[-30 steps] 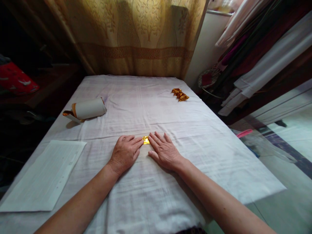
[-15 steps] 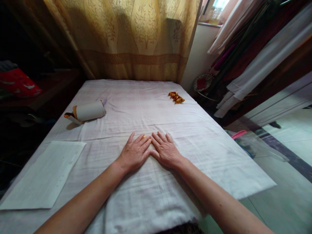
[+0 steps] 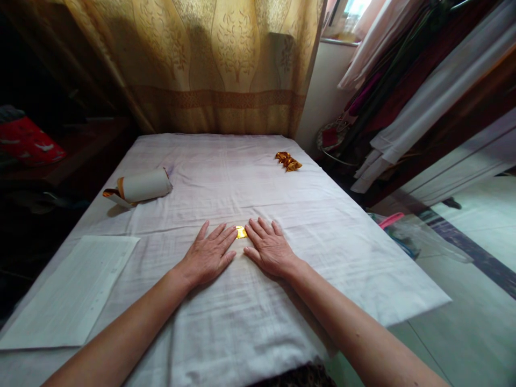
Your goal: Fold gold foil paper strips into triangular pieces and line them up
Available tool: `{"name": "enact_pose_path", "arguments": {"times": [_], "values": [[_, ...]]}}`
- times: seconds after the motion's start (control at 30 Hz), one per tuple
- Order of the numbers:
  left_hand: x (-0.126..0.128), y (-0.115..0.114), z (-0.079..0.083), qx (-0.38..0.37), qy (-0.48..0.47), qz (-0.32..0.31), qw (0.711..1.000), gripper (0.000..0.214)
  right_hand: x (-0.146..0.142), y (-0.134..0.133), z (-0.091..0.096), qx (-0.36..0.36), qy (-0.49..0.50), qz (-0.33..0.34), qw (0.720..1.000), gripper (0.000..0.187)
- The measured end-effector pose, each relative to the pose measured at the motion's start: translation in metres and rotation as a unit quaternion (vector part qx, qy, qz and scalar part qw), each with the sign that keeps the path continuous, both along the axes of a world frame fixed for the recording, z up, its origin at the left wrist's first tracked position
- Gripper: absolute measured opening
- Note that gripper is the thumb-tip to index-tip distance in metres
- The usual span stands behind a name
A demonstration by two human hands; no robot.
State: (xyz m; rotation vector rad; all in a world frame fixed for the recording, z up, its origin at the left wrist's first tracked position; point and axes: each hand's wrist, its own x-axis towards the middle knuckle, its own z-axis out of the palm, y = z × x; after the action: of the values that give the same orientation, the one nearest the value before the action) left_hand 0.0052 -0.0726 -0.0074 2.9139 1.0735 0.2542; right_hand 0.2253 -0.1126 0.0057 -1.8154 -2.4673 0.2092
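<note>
the small gold foil piece [image 3: 241, 231] lies on the white cloth [image 3: 217, 201], between the fingertips of both hands. the left hand [image 3: 210, 254] is palm down, fingers extended and spread, gripping nothing; its leading fingertips meet the foil's left end. the right hand [image 3: 269, 248] is likewise flat, fingers extended and slightly parted, gripping nothing, with fingertips at the foil's right end. how much foil is covered by the fingers cannot be told. caution: thin foil may tear or crease if the hands draw apart under uneven pressure. the cloth is wrinkled; ridges beneath the foil may imprint on it, and cloth dragged by the palms may shift the piece. foil adhering to a fingertip may lift or curl when that hand is raised. the crumpled gold foil [image 3: 287, 160], the roll [image 3: 145, 184] and the paper [image 3: 72, 293] lie well apart from both hands, so accidental contact appears unlikely.
</note>
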Motion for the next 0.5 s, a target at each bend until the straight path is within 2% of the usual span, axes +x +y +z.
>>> {"name": "enact_pose_path", "arguments": {"times": [0.13, 0.23, 0.5], "values": [[-0.022, 0.000, 0.001, 0.000, 0.013, 0.010, 1.000, 0.052, 0.000, 0.000, 0.002, -0.005, 0.001, 0.000, 1.000, 0.063], [-0.029, -0.001, 0.001, 0.011, 0.003, 0.018, 1.000, 0.050, -0.001, 0.000, 0.002, 0.000, 0.000, -0.001, 1.000, 0.063], [-0.009, 0.004, 0.009, 0.024, -0.098, 0.075, 0.992, 0.029, -0.004, -0.001, 0.000, 0.017, 0.001, -0.011, 1.000, 0.061]]}}
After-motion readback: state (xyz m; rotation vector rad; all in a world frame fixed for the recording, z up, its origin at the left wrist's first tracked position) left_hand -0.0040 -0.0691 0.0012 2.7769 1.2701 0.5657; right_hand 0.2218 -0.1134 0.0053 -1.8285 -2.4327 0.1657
